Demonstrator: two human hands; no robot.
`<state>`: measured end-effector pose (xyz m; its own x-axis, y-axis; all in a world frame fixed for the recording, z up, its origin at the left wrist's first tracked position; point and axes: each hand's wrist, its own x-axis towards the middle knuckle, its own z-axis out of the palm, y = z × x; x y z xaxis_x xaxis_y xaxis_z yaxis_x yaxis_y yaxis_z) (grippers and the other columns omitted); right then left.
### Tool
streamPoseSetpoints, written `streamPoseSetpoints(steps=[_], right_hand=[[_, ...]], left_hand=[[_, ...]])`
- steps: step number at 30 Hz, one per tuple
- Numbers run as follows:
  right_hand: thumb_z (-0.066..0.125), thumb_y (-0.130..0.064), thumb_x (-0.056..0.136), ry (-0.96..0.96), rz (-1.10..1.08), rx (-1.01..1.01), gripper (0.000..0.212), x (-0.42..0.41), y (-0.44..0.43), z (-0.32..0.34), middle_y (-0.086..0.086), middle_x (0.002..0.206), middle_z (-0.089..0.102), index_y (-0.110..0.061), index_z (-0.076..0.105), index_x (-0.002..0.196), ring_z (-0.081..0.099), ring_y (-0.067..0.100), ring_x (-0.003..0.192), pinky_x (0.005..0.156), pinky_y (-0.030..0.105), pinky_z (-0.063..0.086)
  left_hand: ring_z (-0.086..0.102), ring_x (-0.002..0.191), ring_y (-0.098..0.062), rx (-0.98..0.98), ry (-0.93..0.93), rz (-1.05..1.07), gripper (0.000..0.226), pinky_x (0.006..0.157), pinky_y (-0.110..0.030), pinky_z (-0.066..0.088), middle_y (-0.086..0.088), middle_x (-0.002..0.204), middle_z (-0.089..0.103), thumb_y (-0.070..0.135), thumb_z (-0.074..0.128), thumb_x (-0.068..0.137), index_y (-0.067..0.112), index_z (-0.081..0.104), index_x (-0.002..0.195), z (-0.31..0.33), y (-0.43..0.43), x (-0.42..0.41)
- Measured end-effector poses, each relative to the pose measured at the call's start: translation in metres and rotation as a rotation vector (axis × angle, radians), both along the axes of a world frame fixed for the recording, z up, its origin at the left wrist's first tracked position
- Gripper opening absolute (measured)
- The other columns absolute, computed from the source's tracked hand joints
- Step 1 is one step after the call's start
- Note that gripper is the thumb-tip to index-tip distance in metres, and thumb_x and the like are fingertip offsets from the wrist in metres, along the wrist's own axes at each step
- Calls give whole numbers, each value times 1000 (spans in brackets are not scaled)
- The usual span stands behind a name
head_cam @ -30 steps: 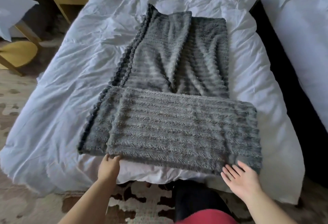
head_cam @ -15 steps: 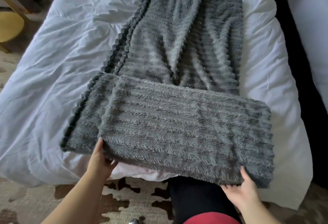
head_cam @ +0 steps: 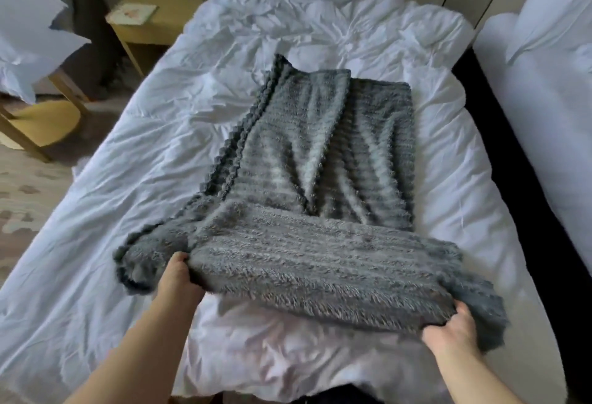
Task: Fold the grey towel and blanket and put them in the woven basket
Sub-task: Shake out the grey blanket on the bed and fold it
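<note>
A fluffy grey blanket (head_cam: 323, 186) lies lengthwise on the white bed (head_cam: 134, 198), its near end doubled over into a thick fold. My left hand (head_cam: 178, 278) grips the near left corner of that fold, fingers tucked under the fabric. My right hand (head_cam: 451, 331) grips the near right corner, where the fabric bunches up. The gripped near edge is raised a little off the bed. No woven basket or separate towel is in view.
A wooden bedside table (head_cam: 153, 16) with a card on it stands at the back left. Left of the bed is a wooden chair (head_cam: 41, 122) with white bedding on it. A second white bed (head_cam: 551, 109) lies to the right across a dark gap.
Both hands went from lying beside the near edge to gripping its corners, and they have lifted and pushed the folded end away from me up the bed. The camera tilted up.
</note>
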<state>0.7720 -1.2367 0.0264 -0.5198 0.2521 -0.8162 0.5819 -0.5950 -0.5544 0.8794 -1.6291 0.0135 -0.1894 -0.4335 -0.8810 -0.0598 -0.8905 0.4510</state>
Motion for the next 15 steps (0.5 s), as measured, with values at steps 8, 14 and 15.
streamPoseSetpoints(steps=[8,14,15], right_hand=[[51,-35,92,535,38,-254,13,-191,-49,282,5,104,66,-25,54,85,58,29,90,82,50,47],[44,-37,92,901,162,-394,30,-206,-31,385,15,84,75,-18,65,102,67,32,83,60,44,55],[46,-35,90,925,174,-396,32,-201,-27,387,16,94,74,-17,64,107,66,33,88,63,45,55]], left_hand=[[61,106,-28,-341,408,-66,37,93,-46,50,-6,119,64,19,51,86,15,62,121,271,-39,-161],[62,101,-27,-542,632,-41,44,64,-36,56,-6,117,64,19,53,79,14,60,123,390,-33,-166],[62,99,-26,-566,645,-21,45,62,-35,56,-7,116,64,19,54,78,14,60,122,396,-30,-159]])
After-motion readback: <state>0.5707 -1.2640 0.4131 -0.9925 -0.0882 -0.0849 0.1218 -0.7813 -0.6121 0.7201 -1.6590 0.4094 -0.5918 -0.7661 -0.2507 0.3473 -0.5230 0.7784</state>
